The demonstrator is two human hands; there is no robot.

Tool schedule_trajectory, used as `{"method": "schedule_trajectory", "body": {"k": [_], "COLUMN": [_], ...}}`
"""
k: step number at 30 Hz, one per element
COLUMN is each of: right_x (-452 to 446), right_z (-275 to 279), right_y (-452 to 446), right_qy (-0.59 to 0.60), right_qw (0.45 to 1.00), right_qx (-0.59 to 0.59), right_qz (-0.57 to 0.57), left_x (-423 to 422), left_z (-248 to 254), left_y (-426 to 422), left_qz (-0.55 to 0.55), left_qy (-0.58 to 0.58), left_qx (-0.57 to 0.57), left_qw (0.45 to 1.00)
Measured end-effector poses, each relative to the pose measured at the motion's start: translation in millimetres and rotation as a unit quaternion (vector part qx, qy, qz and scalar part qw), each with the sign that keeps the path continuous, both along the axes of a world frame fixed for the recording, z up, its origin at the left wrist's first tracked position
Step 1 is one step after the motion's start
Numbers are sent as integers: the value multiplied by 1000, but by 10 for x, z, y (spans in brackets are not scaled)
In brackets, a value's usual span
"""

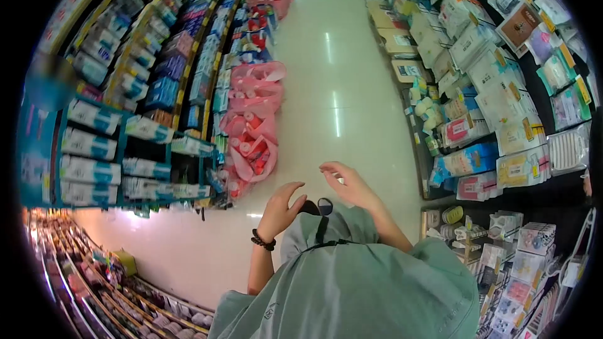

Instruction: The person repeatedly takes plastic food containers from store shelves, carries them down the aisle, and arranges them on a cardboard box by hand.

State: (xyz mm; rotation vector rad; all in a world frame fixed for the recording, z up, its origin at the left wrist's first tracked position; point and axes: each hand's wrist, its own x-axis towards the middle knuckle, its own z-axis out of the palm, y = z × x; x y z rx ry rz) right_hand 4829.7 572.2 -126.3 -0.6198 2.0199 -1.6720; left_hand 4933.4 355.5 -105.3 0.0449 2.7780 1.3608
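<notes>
My left hand (282, 208) is raised in front of my body with the fingers apart and nothing in them; a dark beaded bracelet (264, 240) circles that wrist. Facing it, my right hand (347, 184) hovers over the aisle floor, fingers loosely curved and holding nothing. The two hands are apart from each other. Below them show my green clothing (364, 270) and the tips of my shoes (325, 206). Nearest to my left hand is a pink bin (271, 166) holding red-and-white bottles.
A tiled aisle (308, 107) runs ahead between shelves. Boxed goods fill the left shelves (166, 91), with a teal rack (119, 150) at the corner. Hanging packets (496, 100) line the right side. More racks (94, 276) stand at lower left.
</notes>
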Motion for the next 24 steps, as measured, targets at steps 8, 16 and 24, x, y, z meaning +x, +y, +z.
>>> {"method": "schedule_trajectory", "body": {"k": [8, 16, 24], "right_x": [-1219, -3426, -5406], "right_z": [-115, -158, 181], "right_y": [-125, -345, -637], "right_qy": [-94, -25, -40], "right_qw": [995, 993, 990], "right_qx": [-27, 114, -4], "right_qz": [-7, -26, -136], "left_x": [-1641, -4125, -6559], "left_z": [-509, -684, -338], "left_y": [67, -185, -677], "left_qz": [-198, -217, -177], "left_qy": [-112, -80, 33], "left_qx": [105, 73, 40], "left_qw": [968, 970, 983]}}
